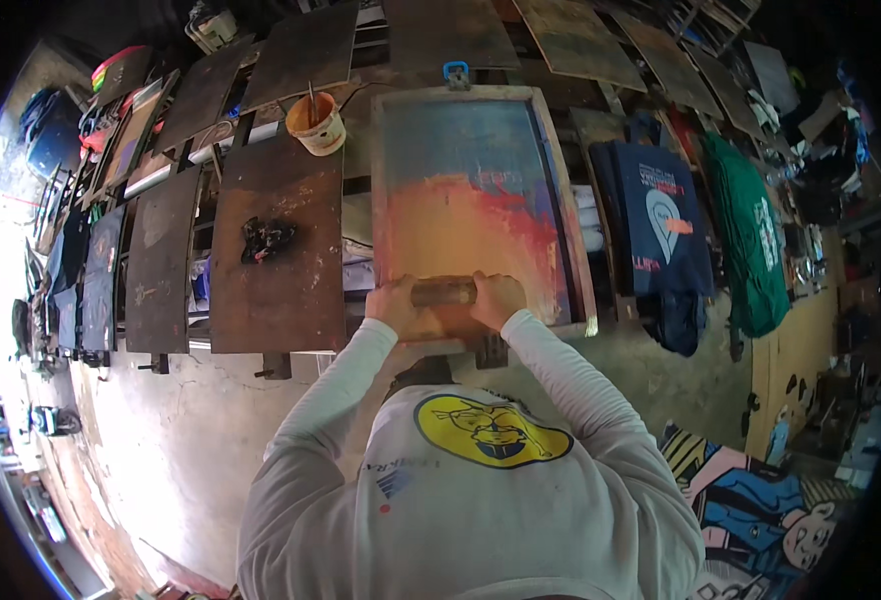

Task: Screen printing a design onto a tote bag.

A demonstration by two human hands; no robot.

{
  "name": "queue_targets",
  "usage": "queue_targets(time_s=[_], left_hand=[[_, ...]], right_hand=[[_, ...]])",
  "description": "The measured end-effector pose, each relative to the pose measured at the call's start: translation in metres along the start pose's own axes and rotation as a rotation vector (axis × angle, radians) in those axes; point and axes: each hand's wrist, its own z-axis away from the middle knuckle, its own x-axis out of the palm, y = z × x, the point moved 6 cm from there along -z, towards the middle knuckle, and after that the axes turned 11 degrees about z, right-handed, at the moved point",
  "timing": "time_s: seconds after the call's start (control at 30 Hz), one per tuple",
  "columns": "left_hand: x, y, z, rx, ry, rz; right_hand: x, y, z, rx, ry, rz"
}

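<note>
A wooden-framed printing screen (449, 225) lies in front of me, its mesh stained blue-grey at the far end and orange, yellow and red nearer me. Across its near end sits a squeegee (444, 291) with a brown wooden handle. My left hand (392, 303) is closed around the handle's left end, and my right hand (499, 297) grips the right end. The squeegee's blade is hidden below the handle. At the screen's far edge is a hinge clamp (457, 76) with a blue part. Whatever lies under the mesh cannot be made out.
Left of the screen, a paint-smeared bucket (318, 128) with a stick in it stands near a dark board (279, 300) bearing a crumpled black rag (267, 239). To the right lie navy printed fabric (666, 225) and green printed fabric (749, 235). More boards (301, 55) line the far side.
</note>
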Motion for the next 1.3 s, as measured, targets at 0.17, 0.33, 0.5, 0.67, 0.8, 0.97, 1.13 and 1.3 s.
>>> queue_targets(time_s=[0.17, 0.33, 0.5, 0.67, 0.8, 0.97, 1.13, 1.3], left_hand=[[0.010, 0.016, 0.044, -0.025, 0.020, -0.082], [0.012, 0.020, 0.048, -0.033, 0.017, -0.105], [0.005, 0.030, 0.042, -0.060, -0.061, -0.131], [-0.007, 0.049, 0.025, -0.012, -0.224, -0.139], [-0.010, 0.031, -0.038, 0.163, -0.276, 0.324], [0.019, 0.093, -0.117, 0.425, -0.397, -0.174], [0.044, 0.118, -0.154, 0.404, -0.449, -0.119], [0.037, 0.093, -0.150, 0.525, -0.542, -0.109]], right_hand=[[0.011, 0.001, 0.041, -0.017, 0.040, -0.042], [0.011, 0.006, 0.046, -0.039, 0.163, -0.051], [0.010, 0.006, 0.046, 0.011, 0.111, -0.065], [0.020, 0.013, 0.046, 0.082, 0.076, -0.075], [-0.003, 0.024, 0.024, 0.107, 0.045, -0.105], [0.009, 0.120, -0.017, 0.218, 0.116, -0.126], [0.012, 0.153, -0.019, 0.347, -0.052, 0.173], [0.014, 0.075, 0.035, 0.701, 0.019, -0.156]])
